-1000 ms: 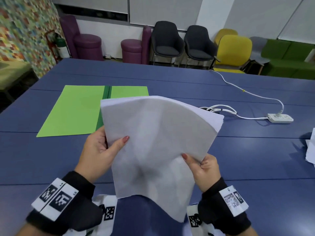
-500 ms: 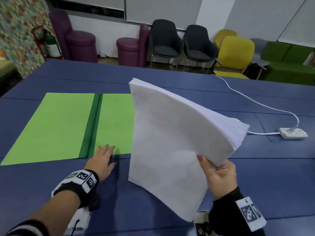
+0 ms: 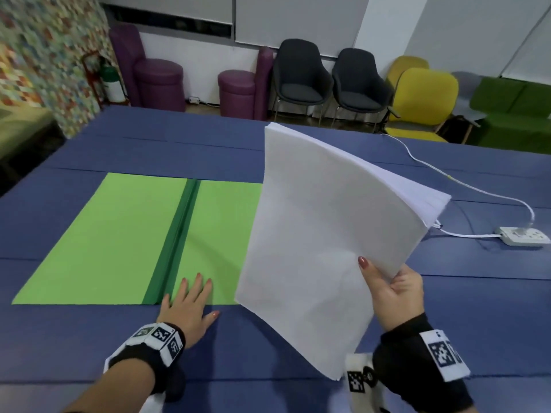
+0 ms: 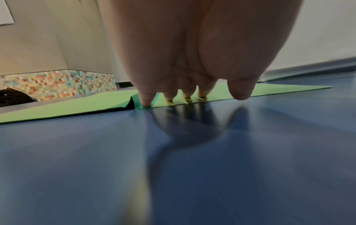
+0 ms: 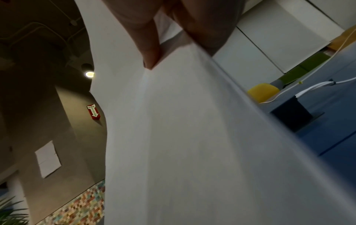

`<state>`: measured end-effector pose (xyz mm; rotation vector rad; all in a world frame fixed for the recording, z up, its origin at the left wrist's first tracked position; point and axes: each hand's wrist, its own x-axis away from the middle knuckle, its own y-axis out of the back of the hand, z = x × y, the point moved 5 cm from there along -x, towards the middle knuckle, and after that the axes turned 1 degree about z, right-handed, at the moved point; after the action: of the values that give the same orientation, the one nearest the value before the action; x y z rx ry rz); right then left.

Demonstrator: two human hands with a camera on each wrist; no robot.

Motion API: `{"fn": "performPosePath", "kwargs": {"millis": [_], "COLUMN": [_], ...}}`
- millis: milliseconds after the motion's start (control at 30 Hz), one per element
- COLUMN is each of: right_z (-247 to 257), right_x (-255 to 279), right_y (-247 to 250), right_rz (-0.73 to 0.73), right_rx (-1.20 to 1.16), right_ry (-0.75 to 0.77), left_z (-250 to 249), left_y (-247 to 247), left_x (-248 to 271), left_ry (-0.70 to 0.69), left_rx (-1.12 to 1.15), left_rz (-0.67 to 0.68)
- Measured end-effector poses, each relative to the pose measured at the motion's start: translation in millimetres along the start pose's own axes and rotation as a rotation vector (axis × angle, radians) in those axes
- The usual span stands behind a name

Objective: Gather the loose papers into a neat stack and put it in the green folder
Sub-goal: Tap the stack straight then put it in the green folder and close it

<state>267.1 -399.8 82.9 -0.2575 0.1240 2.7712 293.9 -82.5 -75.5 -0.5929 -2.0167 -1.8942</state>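
On the counter: a blue counter [image 3: 298, 162] carries the green folder [image 3: 98, 239], which lies opened flat, both leaves spread, its darker green spine running away from the person.
Paper stack: the white paper stack [image 3: 322, 239] is off the counter, held up in the air and tilted, its upper right corner bending over and fanning a little; it hangs in front of the folder's right leaf and hides that leaf's right edge in the head view.
Right grip: the right hand [image 3: 393, 293] pinches the stack at its right edge, thumb on the near face, the other fingers behind the sheets; the right wrist view shows the thumb [image 5: 150, 50] pressed to the paper, with the stack filling most of that view.
Left grip: the left hand [image 3: 190, 308] is released, fingers straight and spread, lying flat at the folder's near edge; the fingertips [image 4: 147, 100] rest on the right leaf just beside the spine, the palm on the bare counter, the thumb apart to the right.
Far right of counter: a white power strip [image 3: 521, 236] with its white cable [image 3: 465, 186] running toward the far edge.
Behind the counter: two dark chairs [image 3: 328, 81], purple seats [image 3: 161, 81], a yellow chair [image 3: 423, 96], a green sofa [image 3: 512, 111].
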Motion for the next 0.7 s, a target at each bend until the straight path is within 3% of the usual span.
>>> {"fn": "performPosePath", "kwargs": {"millis": [200, 300, 367, 433, 500, 700], "right_z": [10.5, 7.4, 7.1, 7.6, 9.1, -5.3], "right_x": [39.3, 60.9, 73.1, 82.1, 88.3, 92.9], "right_y": [8.6, 10.9, 9.3, 4.7, -0.1, -14.1], "right_rz": [0.001, 0.009, 0.028, 0.053, 0.067, 0.115], "right_rx": [0.025, 0.025, 0.014, 0.012, 0.007, -0.061], "right_ry": [-0.015, -0.070, -0.087, -0.100, -0.133, -0.336], "left_z": [5.0, 4.6, 13.7, 28.7, 39.1, 34.0], "left_y": [-39.1, -35.7, -31.7, -39.6, -52.4, -73.3], "left_x": [75.8, 114.6, 128.9, 132.6, 132.2, 152.3], "left_ry": [-0.027, -0.039, 0.070, 0.255, 0.350, 0.109], "left_rx": [0.043, 0.215, 0.250, 0.278, 0.278, 0.222], "left_rz": [-0.015, -0.361, -0.482, -0.332, -0.181, -0.012]}}
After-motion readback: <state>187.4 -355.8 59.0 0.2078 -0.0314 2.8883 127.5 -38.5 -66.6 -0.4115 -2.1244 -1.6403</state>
